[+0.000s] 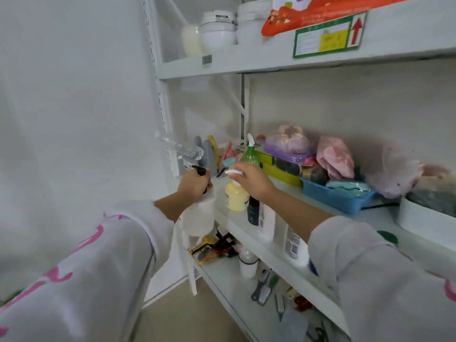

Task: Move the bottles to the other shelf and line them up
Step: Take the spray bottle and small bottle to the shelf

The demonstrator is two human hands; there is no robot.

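Observation:
My left hand (pixel 193 185) grips the black trigger head of a white spray bottle (pixel 201 217), which hangs in front of the middle shelf's (pixel 237 225) left end. My right hand (pixel 250 181) holds a yellow pump bottle (pixel 235 197) by its white pump top, just above the middle shelf. A green spray bottle (pixel 251 154) stands behind it. A dark blue bottle (pixel 253 211) and two white bottles (pixel 267 224) (pixel 294 245) stand in a row along the shelf's front edge under my right forearm. Another white bottle (pixel 247 264) stands on the lower shelf.
Plastic bags (pixel 334 157), a blue tray (pixel 338 196) and green boxes (pixel 281 170) crowd the back of the middle shelf. A clear bottle (pixel 180 148) lies tilted at its left post. White tubs (pixel 218 32) sit on the top shelf. Brushes and tools (pixel 265 287) lie on the lower shelf.

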